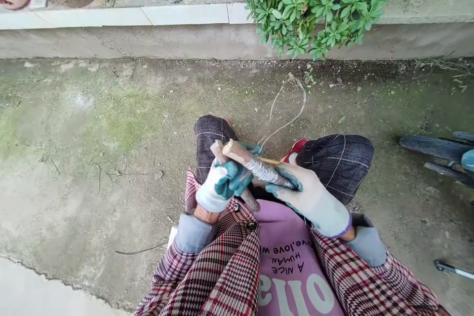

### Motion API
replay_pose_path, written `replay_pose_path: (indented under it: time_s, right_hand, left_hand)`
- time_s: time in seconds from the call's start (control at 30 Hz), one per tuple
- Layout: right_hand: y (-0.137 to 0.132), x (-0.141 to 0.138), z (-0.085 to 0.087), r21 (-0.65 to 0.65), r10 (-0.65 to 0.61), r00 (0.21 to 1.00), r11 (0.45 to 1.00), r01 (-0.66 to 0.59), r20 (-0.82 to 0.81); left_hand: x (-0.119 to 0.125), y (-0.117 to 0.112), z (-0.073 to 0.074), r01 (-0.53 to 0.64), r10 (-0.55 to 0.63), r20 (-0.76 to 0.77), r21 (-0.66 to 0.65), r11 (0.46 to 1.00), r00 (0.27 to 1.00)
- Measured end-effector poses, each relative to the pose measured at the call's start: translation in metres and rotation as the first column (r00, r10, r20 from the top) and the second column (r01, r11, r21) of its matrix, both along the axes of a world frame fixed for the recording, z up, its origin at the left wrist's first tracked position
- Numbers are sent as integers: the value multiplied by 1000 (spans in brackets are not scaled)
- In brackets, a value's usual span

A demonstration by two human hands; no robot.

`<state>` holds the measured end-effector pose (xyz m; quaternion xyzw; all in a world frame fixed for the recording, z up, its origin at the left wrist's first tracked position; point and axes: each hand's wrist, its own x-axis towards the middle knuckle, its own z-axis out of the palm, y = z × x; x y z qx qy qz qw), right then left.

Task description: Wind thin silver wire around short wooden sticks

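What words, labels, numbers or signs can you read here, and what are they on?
"A NICE": on the top, upside down.
"HUMAN": same top, upside down.
"ove,love wi": same top, upside down, cut off by the coat.
Large pale letters, same top: partly covered, whole word unreadable.

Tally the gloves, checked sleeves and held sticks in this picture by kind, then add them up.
Gloves: 2 (left glove, right glove)
Checked sleeves: 2 (left sleeve, right sleeve)
Held sticks: 2 (bare stick, wrapped stick)
Total: 6
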<state>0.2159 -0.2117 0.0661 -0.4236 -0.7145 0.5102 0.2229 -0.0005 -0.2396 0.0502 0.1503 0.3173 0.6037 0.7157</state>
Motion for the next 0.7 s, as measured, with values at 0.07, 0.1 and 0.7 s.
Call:
replay_pose_path:
  time_s: [0.07, 0.1, 0.7]
  right_hand:
    - [1, 7, 4, 141, -25, 998, 990, 15, 63]
    - [2, 10, 6, 221, -30, 995, 975, 8, 97]
    - [13, 67, 31, 585, -22, 724, 606, -539, 689]
  left_hand:
    - [-6, 9, 2, -55, 56, -61, 10, 998, 997]
    - [-11, 15, 3, -90, 89, -122, -2, 996, 989]
    - [-217, 41, 15, -691, 456, -801, 74, 719, 388]
